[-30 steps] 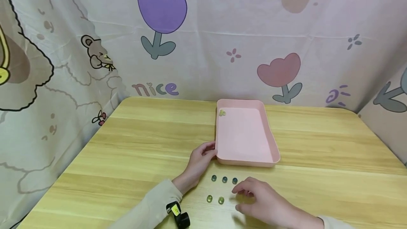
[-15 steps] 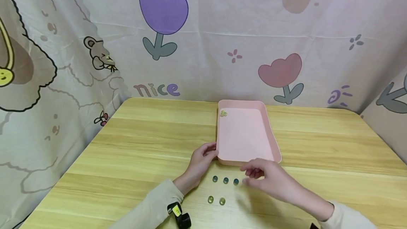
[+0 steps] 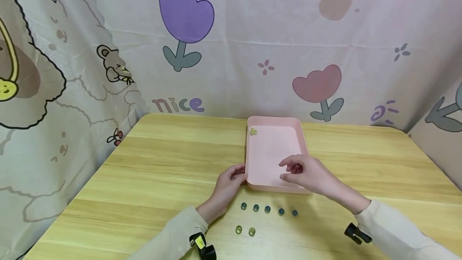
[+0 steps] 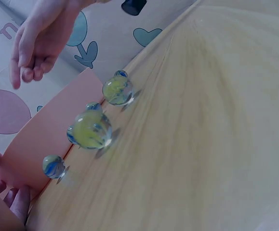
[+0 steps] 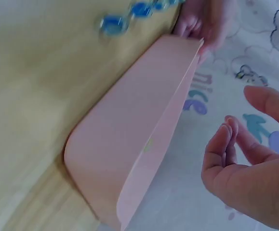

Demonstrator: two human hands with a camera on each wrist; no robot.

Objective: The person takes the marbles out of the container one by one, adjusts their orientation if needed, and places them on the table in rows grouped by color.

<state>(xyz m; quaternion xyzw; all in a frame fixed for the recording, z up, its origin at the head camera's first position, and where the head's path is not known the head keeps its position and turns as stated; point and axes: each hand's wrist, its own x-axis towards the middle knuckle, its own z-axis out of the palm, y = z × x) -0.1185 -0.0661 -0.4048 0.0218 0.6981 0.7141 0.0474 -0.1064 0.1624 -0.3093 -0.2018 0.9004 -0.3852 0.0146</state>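
five blue marbles (image 3: 267,209) and two yellow marbles (image 3: 252,232) lie outside one tray (image 3: 267,155).

Right grip (image 5: 262,185) near pink tray (image 5: 129,106), left grip (image 5: 207,21) against it, marbles (image 5: 114,25) alongside.

A light wood-grain bench (image 3: 173,151) with rounded back corners spreads around six o'clock. Pale printed cloth (image 3: 252,19) hangs behind it, showing a purple tulip (image 3: 186,16) at eleven, a pink flower (image 3: 317,84) at two, a bear (image 3: 112,65) at ten and the word "nice" (image 3: 178,105) at nine. The fold at three lies in soft shadow.
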